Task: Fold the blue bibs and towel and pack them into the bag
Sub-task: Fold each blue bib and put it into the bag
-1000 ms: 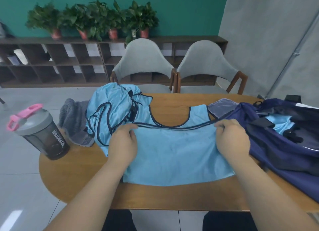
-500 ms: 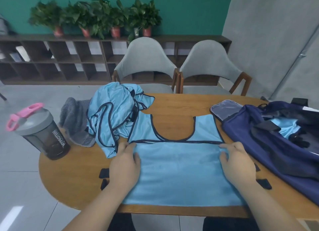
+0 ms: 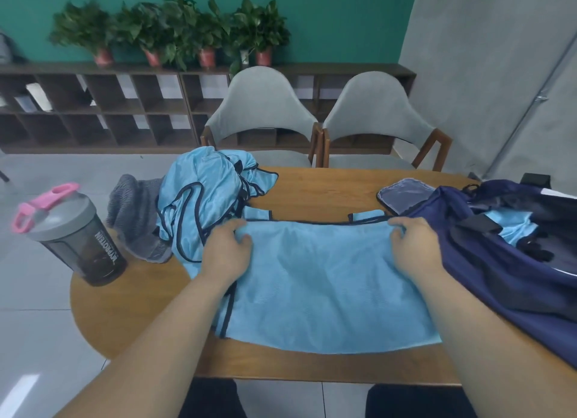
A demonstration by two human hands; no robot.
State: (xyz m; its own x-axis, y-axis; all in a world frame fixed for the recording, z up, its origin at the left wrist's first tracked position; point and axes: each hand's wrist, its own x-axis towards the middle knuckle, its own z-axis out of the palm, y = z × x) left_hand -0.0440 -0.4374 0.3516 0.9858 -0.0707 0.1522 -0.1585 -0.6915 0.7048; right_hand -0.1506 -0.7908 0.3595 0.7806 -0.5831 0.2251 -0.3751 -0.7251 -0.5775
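A light blue bib with dark trim lies spread on the wooden table in front of me, folded over so only the tips of its shoulder straps show past the far edge. My left hand grips the fold's left corner and my right hand grips its right corner. A heap of more blue bibs is bunched at the back left. The grey towel lies crumpled beside that heap. The navy bag sits open at the right with a blue bib inside.
A dark shaker bottle with a grey lid and pink loop stands at the table's left edge. Two grey chairs face the table's far side. A clear-windowed pouch lies by the bag. Shelving with potted plants lines the teal wall.
Both hands have carried the bib's near part away from me over its upper part, covering the neckline and most of the straps. The black tabs at the sides are no longer seen.
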